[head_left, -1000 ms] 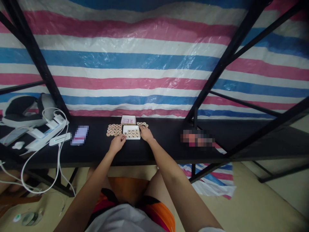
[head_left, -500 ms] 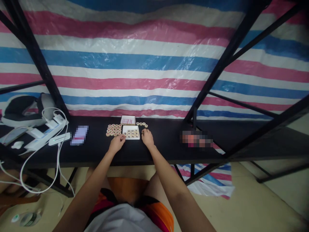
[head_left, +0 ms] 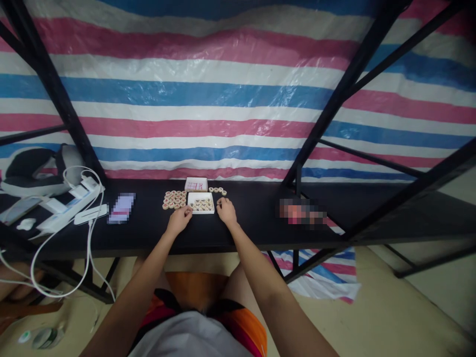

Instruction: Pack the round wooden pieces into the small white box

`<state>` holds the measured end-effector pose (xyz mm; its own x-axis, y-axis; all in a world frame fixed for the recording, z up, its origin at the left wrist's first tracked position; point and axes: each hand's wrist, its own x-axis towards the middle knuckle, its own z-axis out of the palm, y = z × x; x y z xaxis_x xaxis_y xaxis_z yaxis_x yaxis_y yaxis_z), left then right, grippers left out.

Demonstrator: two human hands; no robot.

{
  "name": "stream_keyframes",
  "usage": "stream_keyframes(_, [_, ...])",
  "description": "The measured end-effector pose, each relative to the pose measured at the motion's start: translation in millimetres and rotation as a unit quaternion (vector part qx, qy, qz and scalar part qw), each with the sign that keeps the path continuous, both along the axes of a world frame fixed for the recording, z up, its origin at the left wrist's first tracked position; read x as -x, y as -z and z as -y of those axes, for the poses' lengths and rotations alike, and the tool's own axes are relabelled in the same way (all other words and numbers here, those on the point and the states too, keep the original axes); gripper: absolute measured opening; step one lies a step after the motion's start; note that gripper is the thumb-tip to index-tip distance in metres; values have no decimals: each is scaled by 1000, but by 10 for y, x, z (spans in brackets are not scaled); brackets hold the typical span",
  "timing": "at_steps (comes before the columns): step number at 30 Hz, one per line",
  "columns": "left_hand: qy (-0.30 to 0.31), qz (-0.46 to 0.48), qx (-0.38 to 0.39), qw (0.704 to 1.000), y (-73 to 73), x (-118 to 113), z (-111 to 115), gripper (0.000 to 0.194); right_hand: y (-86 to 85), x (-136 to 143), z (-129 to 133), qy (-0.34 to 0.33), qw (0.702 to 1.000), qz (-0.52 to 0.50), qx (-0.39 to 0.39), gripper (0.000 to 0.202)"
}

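Note:
An open white box point(head_left: 201, 195) holds several round Chinese chess pieces point(head_left: 203, 204) with dark marks, gathered toward its near side. My left hand point(head_left: 180, 218) is at the box's near left corner, fingers curled together; whether they pinch the box wall or a piece is too small to tell. Just off the right wall, my right hand point(head_left: 226, 211) has its fingers bent down and drawn together, and what they hold, if anything, is hidden. Rows of red-marked chess pieces point(head_left: 174, 198) lie left of the box. A few more pieces point(head_left: 216, 190) form a short line beyond my right hand.
Behind the box lies a white lid point(head_left: 196, 184) with pink print. A phone point(head_left: 122, 208), a power strip point(head_left: 70, 208) with white cables and a neck pillow point(head_left: 40, 168) are on the left of the black table point(head_left: 256, 213). Black metal posts point(head_left: 323, 124) frame it.
Both hands keep nearly the same place and pose beside the box. The whole view has shifted very slightly; no piece has visibly moved.

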<state>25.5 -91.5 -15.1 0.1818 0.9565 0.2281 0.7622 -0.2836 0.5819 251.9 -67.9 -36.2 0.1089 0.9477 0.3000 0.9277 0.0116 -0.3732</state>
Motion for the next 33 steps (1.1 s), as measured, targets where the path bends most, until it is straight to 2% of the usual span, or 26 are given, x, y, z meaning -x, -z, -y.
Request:
stream_keyframes(8, [-2,6,-1,1000,5,0,-3,20,21,-8,-17,4,1000,-20,-6,18])
stream_keyframes(19, [-5,-1,-1,1000,-4,-3,1,21,118,-54,-59,-9,993,-97,-61,12])
stream_keyframes(33, [-7,-7,5,1000,-41,-15,24,22,135,-71,-63,-14,988,-136,-73,10])
